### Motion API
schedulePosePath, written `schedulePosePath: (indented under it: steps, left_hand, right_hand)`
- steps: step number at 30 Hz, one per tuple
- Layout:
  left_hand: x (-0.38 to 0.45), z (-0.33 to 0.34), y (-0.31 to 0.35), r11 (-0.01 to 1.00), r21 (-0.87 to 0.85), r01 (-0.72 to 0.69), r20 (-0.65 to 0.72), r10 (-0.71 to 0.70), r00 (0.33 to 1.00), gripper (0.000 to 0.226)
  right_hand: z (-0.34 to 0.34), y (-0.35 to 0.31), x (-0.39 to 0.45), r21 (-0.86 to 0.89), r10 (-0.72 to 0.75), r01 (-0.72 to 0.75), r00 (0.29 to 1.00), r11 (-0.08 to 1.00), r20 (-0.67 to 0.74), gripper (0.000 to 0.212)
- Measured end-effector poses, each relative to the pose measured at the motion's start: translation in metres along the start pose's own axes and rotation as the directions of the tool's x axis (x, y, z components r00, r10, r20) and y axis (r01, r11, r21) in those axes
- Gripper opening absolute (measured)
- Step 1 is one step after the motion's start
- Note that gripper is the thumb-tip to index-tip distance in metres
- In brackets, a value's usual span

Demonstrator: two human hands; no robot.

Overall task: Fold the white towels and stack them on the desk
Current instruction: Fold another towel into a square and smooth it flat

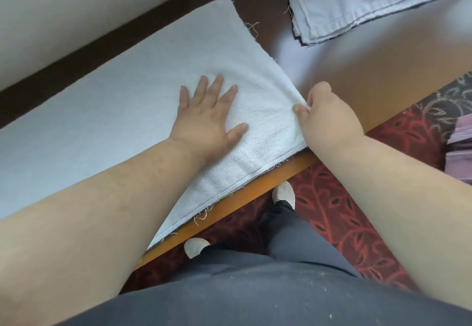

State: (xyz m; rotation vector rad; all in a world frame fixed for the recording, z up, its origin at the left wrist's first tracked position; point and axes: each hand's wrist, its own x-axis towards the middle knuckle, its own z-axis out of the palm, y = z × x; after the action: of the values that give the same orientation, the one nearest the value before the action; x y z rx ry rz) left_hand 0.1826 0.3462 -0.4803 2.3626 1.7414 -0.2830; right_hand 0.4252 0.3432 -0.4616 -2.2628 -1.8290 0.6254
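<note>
A: Where is the white towel?

B: Spread flat along the near edge of the wooden desk, its frayed hem just over that edge; loose threads hang from it.

A: And the left hand?

B: Flat on the towel, palm down, fingers straight and spread; it presses the cloth near the towel's right end.

A: The right hand?

B: Curled at the towel's right corner; thumb and fingers pinch the cloth there, which rises a little toward the pinch.

A: Anything else on the desk?

B: A stack of folded towels at the far right, well apart from the spread one; its edges show several layers.

A: Below?

B: Dark trousers, white shoes, a red patterned carpet; a pink pile at the right margin, too cropped to name.
</note>
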Motion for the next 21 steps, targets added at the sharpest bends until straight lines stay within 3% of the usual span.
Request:
schedulePosePath:
  steps: [1, 4, 6, 7, 9, 13, 15, 17, 18, 21]
  left_hand:
    - [-0.001, -0.002, 0.000, 1.000, -0.011, -0.002, 0.010, 0.002, 1.000, 0.081]
    - [0.019, -0.016, -0.001, 0.991, -0.136, 0.010, -0.075, -0.020, 0.997, 0.071]
    - [0.054, -0.024, -0.006, 0.990, -0.125, 0.064, -0.101, -0.077, 0.992, 0.066]
    - [0.073, -0.028, -0.009, 0.989, -0.104, 0.108, -0.065, -0.115, 0.991, 0.065]
    - [0.104, -0.032, -0.014, 0.983, -0.063, 0.173, 0.042, -0.170, 0.985, 0.068]
    - [0.134, -0.035, -0.014, 0.979, -0.036, 0.201, 0.096, -0.197, 0.976, 0.071]
    - [0.141, -0.043, -0.014, 0.976, -0.055, 0.212, -0.013, -0.213, 0.977, 0.062]
    - [0.150, -0.057, -0.021, 0.957, -0.186, 0.220, -0.233, -0.261, 0.937, 0.046]
    - [0.157, -0.064, -0.026, 0.933, -0.272, 0.235, -0.261, -0.306, 0.916, 0.044]
    - [0.174, -0.083, -0.039, 0.867, -0.310, 0.390, 0.003, -0.409, 0.913, 0.064]
  right_hand:
    - [0.001, -0.004, -0.004, -0.028, -0.022, 0.021, 0.999, 0.999, -0.042, 0.022]
    - [0.008, -0.025, -0.016, -0.032, -0.229, 0.227, 0.968, 0.973, -0.098, 0.052]
    - [0.021, -0.033, -0.024, -0.156, -0.390, 0.389, 0.920, 0.908, 0.021, 0.058]
    - [0.028, -0.033, -0.028, -0.216, -0.398, 0.413, 0.911, 0.885, 0.110, 0.062]
    - [0.035, -0.025, -0.032, -0.303, -0.317, 0.378, 0.920, 0.875, 0.233, 0.073]
    - [0.035, -0.008, -0.033, -0.290, -0.244, 0.300, 0.946, 0.909, 0.213, 0.081]
    - [0.026, -0.008, -0.031, -0.106, -0.209, 0.226, 0.966, 0.968, 0.156, 0.077]
    - [0.014, -0.005, -0.027, 0.134, -0.093, 0.088, 0.995, 0.987, 0.032, 0.059]
    - [0.010, -0.003, -0.023, 0.219, -0.035, 0.037, 0.999, 0.975, -0.013, 0.050]
    - [0.001, -0.003, -0.011, 0.298, 0.074, -0.100, 0.992, 0.949, 0.098, 0.052]
